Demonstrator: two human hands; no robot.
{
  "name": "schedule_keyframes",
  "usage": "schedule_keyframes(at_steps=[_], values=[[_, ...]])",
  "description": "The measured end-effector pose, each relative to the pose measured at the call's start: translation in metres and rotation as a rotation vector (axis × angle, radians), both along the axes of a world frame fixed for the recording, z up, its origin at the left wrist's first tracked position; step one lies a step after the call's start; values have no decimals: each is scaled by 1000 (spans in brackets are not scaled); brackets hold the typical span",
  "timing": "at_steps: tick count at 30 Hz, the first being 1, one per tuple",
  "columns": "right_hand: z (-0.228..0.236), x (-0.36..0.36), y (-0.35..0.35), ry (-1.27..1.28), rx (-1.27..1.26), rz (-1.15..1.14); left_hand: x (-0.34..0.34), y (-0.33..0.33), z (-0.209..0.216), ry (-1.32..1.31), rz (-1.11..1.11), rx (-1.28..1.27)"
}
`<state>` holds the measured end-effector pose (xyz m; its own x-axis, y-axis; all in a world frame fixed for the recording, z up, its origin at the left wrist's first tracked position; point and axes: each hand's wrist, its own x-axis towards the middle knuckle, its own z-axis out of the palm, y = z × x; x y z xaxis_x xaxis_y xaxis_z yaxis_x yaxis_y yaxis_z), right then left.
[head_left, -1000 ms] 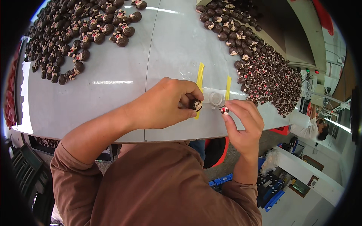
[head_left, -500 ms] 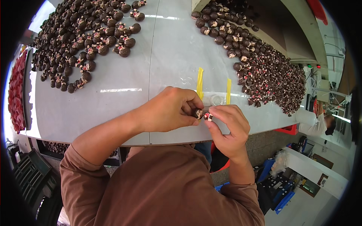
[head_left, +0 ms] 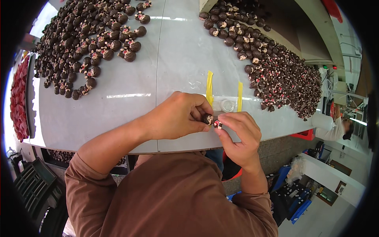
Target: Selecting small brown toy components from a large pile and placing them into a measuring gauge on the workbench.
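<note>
My left hand pinches a small doll head with dark brown hair and a pale face, thumb and fingers closed round it. Beside it, my right hand grips a tiny doll body, dark with red and pale parts, between thumb and forefinger. The two pieces are very close; I cannot tell whether they touch. Just beyond my fingers lies a small clear round dish between two yellow tape strips on the pale table.
At the far left spreads a heap of doll figures with heads. Loose heads lie far right, with a pile of small bodies nearer. Red pieces fill a tray at the left edge. Another person is at right.
The body in my right hand has shifted slightly lower and tilted. Both hands keep their grip, and the whole view has moved a little.
</note>
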<state>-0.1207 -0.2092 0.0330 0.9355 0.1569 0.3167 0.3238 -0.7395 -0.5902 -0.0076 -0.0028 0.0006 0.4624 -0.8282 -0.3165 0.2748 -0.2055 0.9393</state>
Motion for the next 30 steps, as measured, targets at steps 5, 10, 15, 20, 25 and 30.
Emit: schedule_keyframes(at_steps=[5,10,15,20,25,30], values=[[-4,-2,-1,6,39,-24,0,0,-2,-11,2,-15],[-7,-1,-1,-3,37,-22,-4,-1,-4,12,53,-63],[-8,-2,-3,48,106,-52,-13,-4,-5,-568,104,-127],[-11,-3,-3,78,190,-75,-14,-3,-6,-627,125,-159],[-17,-12,0,173,419,-185,-9,-6,1,-570,46,-218],[-20,-26,-23,125,380,-237,-7,-3,-7,-806,32,-83]])
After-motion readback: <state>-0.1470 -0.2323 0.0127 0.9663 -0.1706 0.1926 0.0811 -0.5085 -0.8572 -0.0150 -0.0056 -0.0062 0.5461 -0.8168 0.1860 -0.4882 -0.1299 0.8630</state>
